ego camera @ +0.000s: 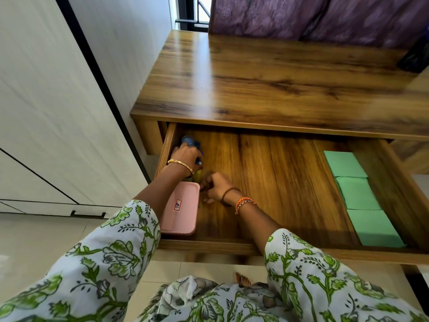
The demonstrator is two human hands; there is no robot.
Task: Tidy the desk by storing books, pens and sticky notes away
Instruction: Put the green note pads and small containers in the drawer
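Observation:
The wooden desk's drawer [274,248] is pulled out below the desk top [267,73]. My left hand [185,155] reaches into the drawer's back left corner and grips a bunch of pens [189,141], whose blue and clear ends stick out past my fingers. My right hand [217,187] hovers just right of it with fingers curled, beside a pink box [181,209] at the drawer's front left; what it holds I cannot make out. Three green sticky note pads [358,194] lie in a row along the drawer's right side.
A white cupboard [58,112] stands to the left of the desk. Purple curtains [325,17] hang behind the desk, and a dark object [415,54] sits at the desk's far right corner. Pale floor tiles [46,233] lie below.

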